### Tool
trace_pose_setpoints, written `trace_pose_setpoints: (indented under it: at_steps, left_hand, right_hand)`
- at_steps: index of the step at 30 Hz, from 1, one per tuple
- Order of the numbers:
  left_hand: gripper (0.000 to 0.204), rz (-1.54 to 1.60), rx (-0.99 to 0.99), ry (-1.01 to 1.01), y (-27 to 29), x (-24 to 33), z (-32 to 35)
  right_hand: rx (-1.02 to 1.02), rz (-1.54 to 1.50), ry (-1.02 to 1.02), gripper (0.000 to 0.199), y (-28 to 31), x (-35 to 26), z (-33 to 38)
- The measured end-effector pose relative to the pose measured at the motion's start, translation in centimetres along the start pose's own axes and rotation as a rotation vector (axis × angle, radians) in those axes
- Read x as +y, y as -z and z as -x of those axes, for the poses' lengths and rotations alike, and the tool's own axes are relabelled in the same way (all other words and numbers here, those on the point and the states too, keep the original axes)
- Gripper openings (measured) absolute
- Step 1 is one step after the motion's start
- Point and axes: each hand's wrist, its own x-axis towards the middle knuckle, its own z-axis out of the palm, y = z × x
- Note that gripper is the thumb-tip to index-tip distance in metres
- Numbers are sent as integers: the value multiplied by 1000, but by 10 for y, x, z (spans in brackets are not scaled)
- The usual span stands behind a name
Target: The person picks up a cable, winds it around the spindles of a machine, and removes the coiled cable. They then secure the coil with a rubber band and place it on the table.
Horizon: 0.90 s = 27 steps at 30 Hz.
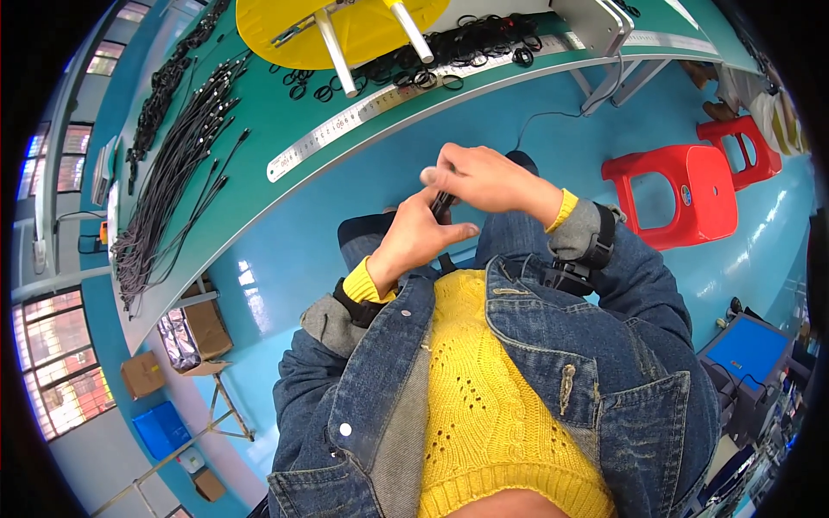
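Note:
In front of my lap, off the table's near edge, my left hand (414, 231) closes round a small dark bundle (442, 205) that looks like folded black cable. My right hand (494, 180) comes over its top with bent fingers, pressed close against it and the left fingers. Both hands cover most of the bundle, so its ends and any tie on it are hidden. Long black cables (186, 164) with light plug ends lie in a sheaf on the table's left part. Small black coiled loops (466, 43) are heaped beyond a steel ruler (345, 121).
A yellow round plate (337, 30) with two metal posts stands on the green tabletop (259, 112). To the right are a red stool (691, 194) and another red stool (747, 151). Cardboard boxes (142, 375) and a blue bin (161, 430) sit on the floor at left.

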Motion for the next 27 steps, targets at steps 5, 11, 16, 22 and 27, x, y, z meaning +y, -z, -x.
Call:
trace_pose_setpoints:
  at_steps: [5,11,16,22,27]
  left_hand:
    - [33,-26,271,-223,-19,-23,-7]
    - [37,590,-110,132,-2,-48,-11]
    - [55,1516,-459,153,30,-50,3]
    - [64,1522,-268,258,56,-63,31]
    - [61,1067,-259,531,114,-81,42]
  right_hand:
    - [276,204,161,48,-29,3,3]
    - [38,-124,-109,51,-24,12,-16]
    - [59,-597,-378,46,-7,13,-11]
    - [-121,-345,-270,27,-37,68,17]
    - [-260,-256,-369,32,-54,95,45]
